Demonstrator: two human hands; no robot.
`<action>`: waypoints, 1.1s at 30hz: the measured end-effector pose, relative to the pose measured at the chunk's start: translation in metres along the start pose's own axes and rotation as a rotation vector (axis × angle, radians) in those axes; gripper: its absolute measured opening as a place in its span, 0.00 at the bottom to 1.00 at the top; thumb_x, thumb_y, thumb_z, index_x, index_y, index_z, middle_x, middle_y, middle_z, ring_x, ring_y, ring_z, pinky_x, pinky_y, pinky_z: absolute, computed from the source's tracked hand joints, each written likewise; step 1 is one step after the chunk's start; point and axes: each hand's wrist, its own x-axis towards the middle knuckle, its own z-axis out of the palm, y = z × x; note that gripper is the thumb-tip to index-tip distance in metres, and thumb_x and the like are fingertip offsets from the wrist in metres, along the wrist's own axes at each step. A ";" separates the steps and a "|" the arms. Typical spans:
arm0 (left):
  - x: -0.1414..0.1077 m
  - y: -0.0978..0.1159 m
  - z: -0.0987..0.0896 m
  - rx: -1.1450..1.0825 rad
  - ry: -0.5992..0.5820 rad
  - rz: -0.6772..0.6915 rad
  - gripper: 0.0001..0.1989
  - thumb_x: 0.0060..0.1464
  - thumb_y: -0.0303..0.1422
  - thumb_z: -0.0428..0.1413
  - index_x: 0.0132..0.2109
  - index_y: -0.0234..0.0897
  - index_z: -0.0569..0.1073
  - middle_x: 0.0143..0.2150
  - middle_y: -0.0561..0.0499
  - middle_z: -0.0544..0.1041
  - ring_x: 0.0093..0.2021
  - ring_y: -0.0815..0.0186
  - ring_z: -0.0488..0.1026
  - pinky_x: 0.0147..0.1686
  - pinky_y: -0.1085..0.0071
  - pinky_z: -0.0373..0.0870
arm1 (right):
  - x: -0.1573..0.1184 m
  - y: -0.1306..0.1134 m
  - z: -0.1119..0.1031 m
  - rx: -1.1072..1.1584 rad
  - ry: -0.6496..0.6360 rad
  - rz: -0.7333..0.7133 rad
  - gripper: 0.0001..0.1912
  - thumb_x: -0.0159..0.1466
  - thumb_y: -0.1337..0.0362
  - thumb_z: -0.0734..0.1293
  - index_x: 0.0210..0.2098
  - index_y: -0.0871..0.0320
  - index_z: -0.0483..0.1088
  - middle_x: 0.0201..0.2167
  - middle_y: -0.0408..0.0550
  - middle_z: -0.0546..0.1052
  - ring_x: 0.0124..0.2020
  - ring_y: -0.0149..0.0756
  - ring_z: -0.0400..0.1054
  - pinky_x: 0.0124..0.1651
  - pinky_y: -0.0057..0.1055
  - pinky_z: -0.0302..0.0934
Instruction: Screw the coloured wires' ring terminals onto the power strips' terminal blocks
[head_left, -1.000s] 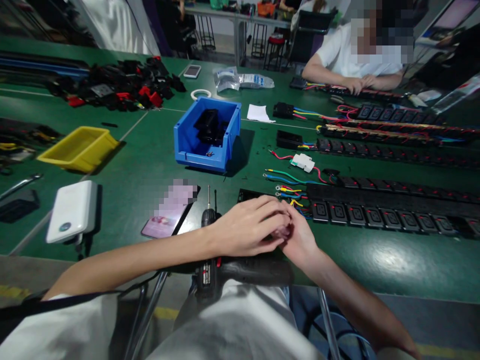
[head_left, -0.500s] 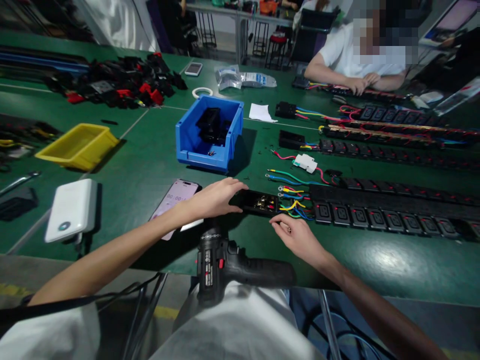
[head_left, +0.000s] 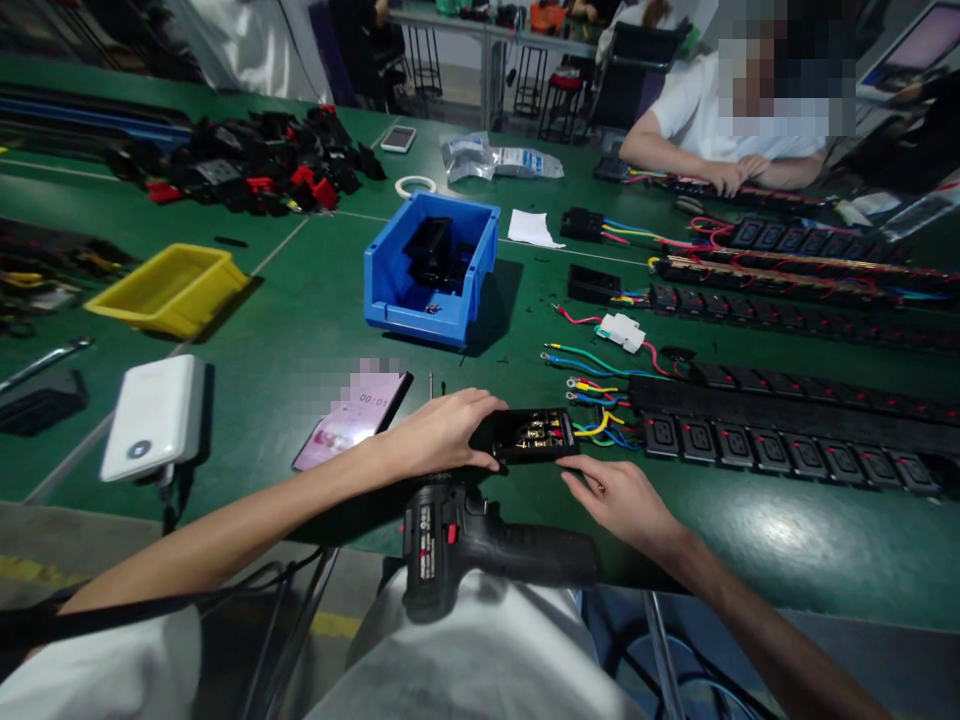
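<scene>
Green bench (head_left: 795, 545) runs underneath; across its right side lies a black socket strip (head_left: 757, 412). At the near edge, a drill (head_left: 517, 552) could fall if an elbow nudged it. Left hand (head_left: 442, 438) grips the open black box's (head_left: 517, 450) left end; right hand (head_left: 626, 503) touches its near right corner, fingers curled, hold unclear. Tugging left might strain the yellow wires (head_left: 598, 427).

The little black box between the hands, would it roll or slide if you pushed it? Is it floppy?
The black box would probably slide rather than roll, because its sides look flat. It seems stiff, with straight edges. The yellow wires at its end curve loosely, so they'd likely bend easily and might tug at it.
</scene>
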 end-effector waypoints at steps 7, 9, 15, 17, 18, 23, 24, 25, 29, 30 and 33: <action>-0.002 0.006 0.002 -0.101 0.023 -0.033 0.27 0.51 0.39 0.62 0.55 0.38 0.63 0.49 0.47 0.69 0.51 0.58 0.69 0.49 0.64 0.69 | -0.003 0.010 0.009 0.164 0.005 -0.077 0.16 0.70 0.56 0.56 0.44 0.56 0.73 0.37 0.44 0.78 0.34 0.28 0.72 0.39 0.24 0.58; -0.002 0.009 0.002 -0.120 0.046 -0.040 0.27 0.51 0.34 0.61 0.56 0.40 0.62 0.50 0.47 0.67 0.50 0.60 0.69 0.48 0.64 0.69 | -0.004 0.013 0.011 0.193 0.015 -0.092 0.16 0.70 0.57 0.56 0.43 0.56 0.73 0.37 0.44 0.78 0.35 0.28 0.72 0.39 0.23 0.58; -0.001 0.018 -0.007 -0.160 0.018 -0.058 0.25 0.51 0.31 0.61 0.55 0.41 0.62 0.54 0.47 0.65 0.53 0.60 0.69 0.51 0.61 0.70 | -0.005 0.015 0.013 0.179 0.162 -0.089 0.14 0.69 0.58 0.58 0.42 0.57 0.71 0.26 0.42 0.74 0.23 0.24 0.64 0.32 0.23 0.56; -0.001 0.020 -0.010 -0.159 0.009 -0.054 0.24 0.52 0.31 0.60 0.54 0.41 0.63 0.53 0.47 0.66 0.53 0.59 0.68 0.52 0.60 0.69 | -0.002 0.014 0.011 0.166 0.213 -0.083 0.13 0.68 0.58 0.59 0.43 0.57 0.71 0.18 0.37 0.65 0.18 0.23 0.56 0.28 0.23 0.53; -0.001 0.021 -0.010 -0.157 0.010 -0.052 0.23 0.52 0.31 0.60 0.54 0.40 0.63 0.52 0.47 0.66 0.53 0.59 0.68 0.52 0.60 0.69 | 0.000 0.013 0.010 0.166 0.227 -0.084 0.12 0.67 0.58 0.60 0.43 0.57 0.71 0.16 0.36 0.61 0.17 0.23 0.53 0.27 0.23 0.51; 0.000 0.020 -0.009 -0.164 0.035 -0.045 0.23 0.51 0.32 0.61 0.53 0.40 0.64 0.51 0.47 0.68 0.52 0.59 0.69 0.49 0.61 0.70 | 0.010 0.006 0.008 0.181 0.217 -0.114 0.12 0.67 0.59 0.61 0.42 0.56 0.72 0.15 0.36 0.59 0.17 0.22 0.53 0.26 0.22 0.50; 0.000 0.019 -0.008 -0.167 0.034 -0.045 0.23 0.51 0.32 0.61 0.53 0.40 0.64 0.51 0.47 0.68 0.52 0.59 0.69 0.49 0.61 0.70 | 0.011 0.005 0.008 0.161 0.216 -0.132 0.12 0.67 0.59 0.61 0.42 0.56 0.73 0.15 0.36 0.62 0.17 0.22 0.54 0.26 0.22 0.51; -0.001 0.018 -0.006 -0.170 0.035 -0.044 0.23 0.51 0.32 0.62 0.53 0.40 0.64 0.50 0.47 0.68 0.51 0.59 0.70 0.48 0.62 0.70 | 0.013 0.003 0.007 0.129 0.217 -0.159 0.12 0.67 0.59 0.60 0.42 0.56 0.73 0.16 0.37 0.65 0.18 0.22 0.57 0.27 0.22 0.52; -0.001 0.013 0.001 -0.167 0.065 -0.036 0.25 0.50 0.34 0.63 0.53 0.41 0.64 0.49 0.48 0.69 0.50 0.60 0.70 0.48 0.63 0.70 | 0.025 -0.010 -0.006 -0.050 0.183 -0.320 0.14 0.69 0.61 0.59 0.45 0.55 0.74 0.33 0.44 0.79 0.29 0.27 0.71 0.37 0.24 0.58; -0.002 0.012 0.002 -0.165 0.071 -0.033 0.25 0.50 0.34 0.63 0.53 0.41 0.64 0.49 0.48 0.69 0.50 0.60 0.70 0.47 0.63 0.70 | 0.031 -0.015 -0.012 -0.097 0.143 -0.350 0.14 0.69 0.63 0.58 0.47 0.54 0.74 0.36 0.45 0.79 0.32 0.28 0.72 0.37 0.24 0.58; -0.003 0.011 0.005 -0.166 0.090 -0.022 0.25 0.50 0.36 0.63 0.53 0.40 0.65 0.49 0.48 0.69 0.50 0.59 0.70 0.47 0.63 0.70 | 0.050 -0.034 -0.031 -0.235 -0.035 -0.418 0.14 0.66 0.68 0.60 0.47 0.55 0.74 0.33 0.46 0.79 0.31 0.31 0.72 0.32 0.25 0.54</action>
